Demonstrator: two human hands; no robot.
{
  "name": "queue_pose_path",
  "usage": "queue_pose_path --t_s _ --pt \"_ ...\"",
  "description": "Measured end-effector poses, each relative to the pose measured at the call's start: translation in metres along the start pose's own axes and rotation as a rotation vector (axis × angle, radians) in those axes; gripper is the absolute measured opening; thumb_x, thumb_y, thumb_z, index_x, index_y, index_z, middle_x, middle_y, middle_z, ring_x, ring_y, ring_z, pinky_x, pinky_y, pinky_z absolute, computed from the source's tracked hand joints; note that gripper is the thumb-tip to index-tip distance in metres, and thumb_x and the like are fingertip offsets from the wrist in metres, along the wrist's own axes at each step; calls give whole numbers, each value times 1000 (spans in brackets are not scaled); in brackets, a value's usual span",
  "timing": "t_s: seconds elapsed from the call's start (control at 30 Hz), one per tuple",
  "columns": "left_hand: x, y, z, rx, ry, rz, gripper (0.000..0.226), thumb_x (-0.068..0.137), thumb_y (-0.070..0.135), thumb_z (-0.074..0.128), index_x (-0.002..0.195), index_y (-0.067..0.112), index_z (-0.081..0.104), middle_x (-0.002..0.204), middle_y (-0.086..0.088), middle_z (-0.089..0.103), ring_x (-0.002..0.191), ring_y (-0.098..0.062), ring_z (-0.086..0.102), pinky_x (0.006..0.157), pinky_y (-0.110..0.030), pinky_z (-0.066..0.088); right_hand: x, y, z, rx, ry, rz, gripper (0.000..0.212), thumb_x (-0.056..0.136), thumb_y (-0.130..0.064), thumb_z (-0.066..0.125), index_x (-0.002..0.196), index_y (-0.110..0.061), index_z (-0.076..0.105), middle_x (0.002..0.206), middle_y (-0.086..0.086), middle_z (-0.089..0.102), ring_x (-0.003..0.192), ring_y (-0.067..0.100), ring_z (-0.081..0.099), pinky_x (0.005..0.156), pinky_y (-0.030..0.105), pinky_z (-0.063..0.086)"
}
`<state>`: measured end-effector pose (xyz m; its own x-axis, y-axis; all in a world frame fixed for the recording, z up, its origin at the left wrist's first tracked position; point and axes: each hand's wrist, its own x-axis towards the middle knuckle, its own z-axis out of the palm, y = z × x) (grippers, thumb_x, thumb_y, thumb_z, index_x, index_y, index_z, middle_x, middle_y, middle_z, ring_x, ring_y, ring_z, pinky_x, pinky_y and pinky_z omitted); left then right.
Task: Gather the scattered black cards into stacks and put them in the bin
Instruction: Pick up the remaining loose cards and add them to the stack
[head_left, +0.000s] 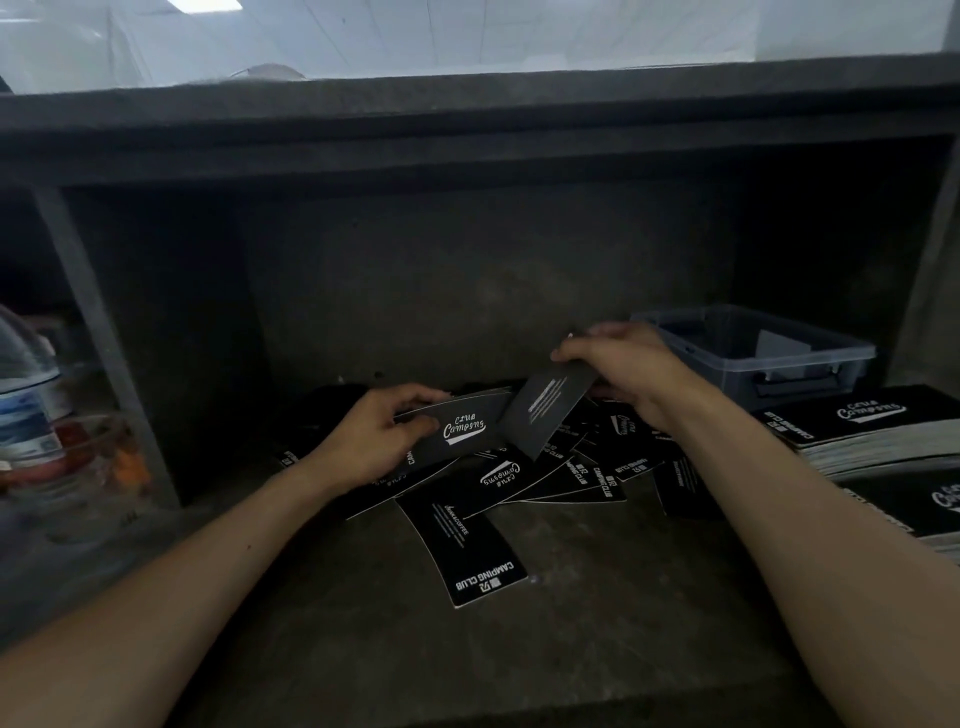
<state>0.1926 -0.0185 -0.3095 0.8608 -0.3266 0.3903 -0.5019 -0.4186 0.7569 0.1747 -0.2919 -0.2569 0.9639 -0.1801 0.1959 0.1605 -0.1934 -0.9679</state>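
Observation:
Several black printed cards lie scattered in a loose heap on the dark shelf floor. One more card lies apart, nearer to me. My left hand grips a small stack of cards by its left end, lifted over the heap. My right hand pinches a single card by its top edge, tilted, its lower end against the stack. A clear plastic bin stands at the back right, just beyond my right hand.
Tall stacks of the same black cards sit at the right edge, with another stack in front. A plastic water bottle and a clear container stand left, behind a grey upright divider. A shelf overhang runs above.

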Motion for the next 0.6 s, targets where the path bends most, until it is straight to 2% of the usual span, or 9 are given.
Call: queue_pose_path --t_s 0.1,0.17,0.27,0.33,0.4,0.47,0.53,0.57,0.6 --pt "0 1 1 21 1 0 30 96 -1 60 112 22 69 100 9 74 84 6 68 76 -11 52 1 1 10 56 53 -228 23 59 -24 71 53 -23 49 90 14 74 88 27 71 78 42 56" --pt "0 1 1 35 0 -4 29 96 -1 59 114 20 69 100 8 74 83 5 67 75 -10 51 -2 7 20 -109 79 -346 27 62 -26 65 47 -21 43 84 21 70 86 32 68 76 45 53" --pt "0 1 0 55 16 -14 29 96 0 60 117 17 69 103 5 73 88 -1 67 78 -11 51 -8 6 24 -232 225 -615 30 70 -24 61 55 -17 37 70 15 61 72 23 64 65 39 49" --pt "0 1 -1 71 20 -9 29 96 1 60 119 16 68 105 3 73 91 -5 66 81 -14 51 -11 -1 19 -208 372 -799 28 70 -22 57 56 -18 33 73 2 60 75 17 63 66 37 50" --pt "-1 2 -1 74 15 -9 29 96 0 60 117 17 68 104 2 73 90 -4 66 81 -15 51 -14 -1 19 -300 378 -880 29 70 -22 57 56 -22 32 78 -4 61 79 12 63 70 36 51" --pt "-2 3 0 61 9 -8 30 96 -1 59 114 20 68 102 4 73 88 -3 66 80 -13 51 -18 6 30 -507 171 -770 30 74 -30 64 57 -24 40 86 -2 63 85 14 63 76 37 51" --pt "-2 4 1 60 13 -7 27 98 1 57 110 21 70 100 7 74 89 -3 66 81 -11 50 -21 14 42 -684 -178 -498 37 72 -57 70 65 -23 59 100 -5 62 95 10 60 84 32 49" --pt "-2 3 1 29 19 -24 24 100 6 54 107 22 71 99 8 75 91 -3 67 81 -10 50 -23 16 46 -683 -339 -373 45 66 -69 68 72 -24 68 107 -11 60 100 3 58 87 27 48" --pt "-2 3 1 -38 16 -53 22 103 14 52 105 22 73 98 8 76 93 -4 68 82 -10 51 -24 17 46 -620 -452 -269 49 66 -73 68 81 -26 73 113 -15 58 102 -1 57 88 23 47"
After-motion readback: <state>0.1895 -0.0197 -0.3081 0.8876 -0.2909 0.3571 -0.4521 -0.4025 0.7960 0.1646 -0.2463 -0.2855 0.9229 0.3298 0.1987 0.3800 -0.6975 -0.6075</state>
